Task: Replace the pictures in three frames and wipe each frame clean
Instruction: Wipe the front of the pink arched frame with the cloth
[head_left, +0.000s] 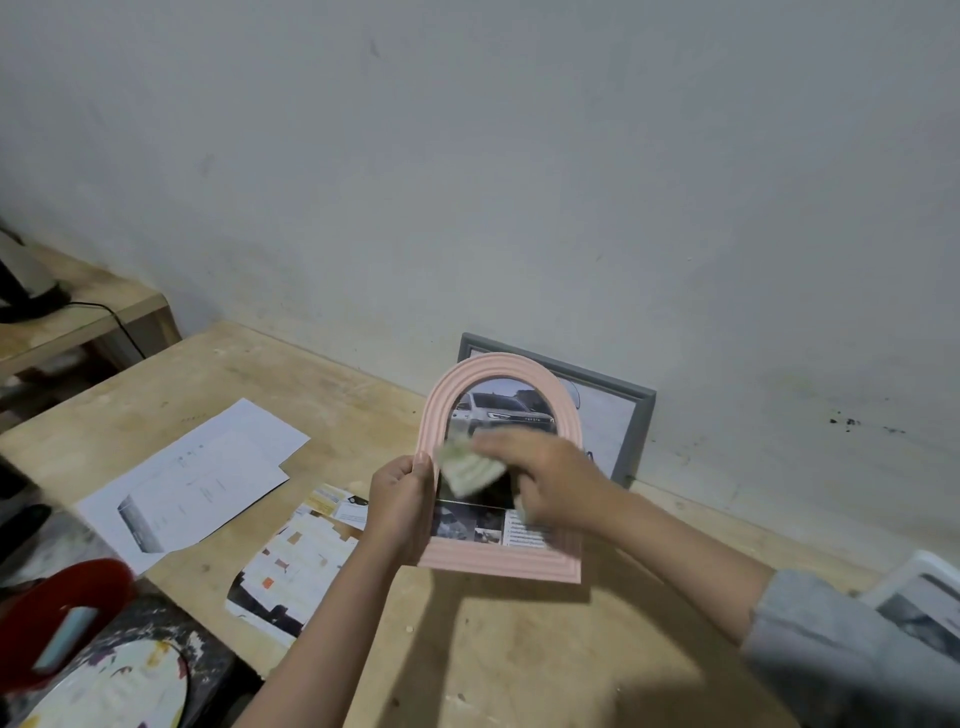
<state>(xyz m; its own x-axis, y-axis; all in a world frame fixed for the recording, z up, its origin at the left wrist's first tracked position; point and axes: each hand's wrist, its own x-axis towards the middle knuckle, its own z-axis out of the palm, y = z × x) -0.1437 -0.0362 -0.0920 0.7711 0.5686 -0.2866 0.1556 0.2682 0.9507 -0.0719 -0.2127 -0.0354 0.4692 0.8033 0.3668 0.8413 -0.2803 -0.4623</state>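
Currently wiping: left hand (400, 501) grips the left edge of the pink arched plastic frame (498, 564), held upright above the pale wooden table (519, 649). Right hand (540, 486), fingers curled, presses a crumpled pale cloth (467, 467) on the glass. Advise steady grip, light overlapping strokes, including the ribbed rim. Car photo's grille lettering is too blurred to read with certainty.

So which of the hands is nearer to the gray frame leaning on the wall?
The right hand. It wipes the pink frame with a cloth, just in front of the gray frame. The left hand grips the pink frame's left edge, farther away.
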